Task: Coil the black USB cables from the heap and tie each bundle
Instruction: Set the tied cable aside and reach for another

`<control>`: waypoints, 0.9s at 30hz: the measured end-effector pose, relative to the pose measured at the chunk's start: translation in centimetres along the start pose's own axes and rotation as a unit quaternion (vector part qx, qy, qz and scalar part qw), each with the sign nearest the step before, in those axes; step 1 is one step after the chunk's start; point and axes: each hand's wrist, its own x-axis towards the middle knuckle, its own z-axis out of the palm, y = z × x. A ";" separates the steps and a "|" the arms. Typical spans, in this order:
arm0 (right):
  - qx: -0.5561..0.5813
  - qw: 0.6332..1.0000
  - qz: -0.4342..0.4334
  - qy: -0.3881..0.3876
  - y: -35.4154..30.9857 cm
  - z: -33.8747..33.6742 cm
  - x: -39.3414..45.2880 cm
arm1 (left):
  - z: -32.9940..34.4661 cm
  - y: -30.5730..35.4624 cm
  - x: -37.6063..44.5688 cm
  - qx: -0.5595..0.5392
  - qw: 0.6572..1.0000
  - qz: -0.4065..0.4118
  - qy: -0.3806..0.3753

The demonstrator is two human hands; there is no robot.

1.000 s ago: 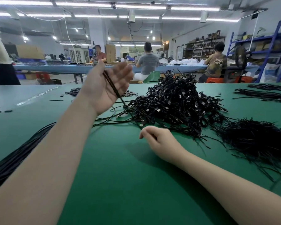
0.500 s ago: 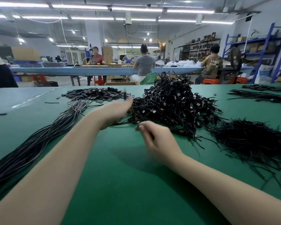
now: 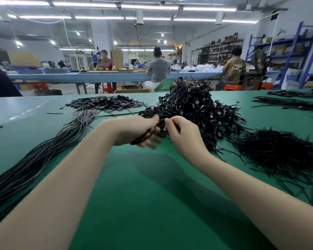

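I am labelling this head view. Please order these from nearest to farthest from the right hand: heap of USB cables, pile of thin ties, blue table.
1. heap of USB cables, just beyond the right hand.
2. pile of thin ties, to its right.
3. blue table, far behind.

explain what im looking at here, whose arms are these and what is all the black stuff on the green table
There is no machine here. The picture comes from a wide-angle camera worn on a person's head, looking forward and down, so the two bare arms are that person's own.

The left hand grips a loop of thin black cable, apparently a coil being wound. The right hand has its fingers curled at the cable's other part, seemingly pinching it; the blur hides the exact hold.

On the green table top lie:
- a tangled heap of black USB cables just behind the hands
- a long sheaf of straight dark wires on the left
- a flat pile of small dark tabs at the back
- a bushy pile of thin black ties on the right

Other workers sit at a blue bench behind.
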 end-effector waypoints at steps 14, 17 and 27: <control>0.295 0.924 0.203 -0.134 1.6 1.6 -1.4 | -0.3 1.1 -0.5 -0.419 0.889 0.184 0.022; 0.415 0.861 0.248 -0.160 0.8 2.0 -1.5 | 1.4 0.2 0.4 -0.368 0.920 0.131 -0.027; 0.414 0.842 0.287 -0.192 1.4 2.1 -1.3 | 1.9 -1.7 1.6 -0.407 0.913 0.034 -0.005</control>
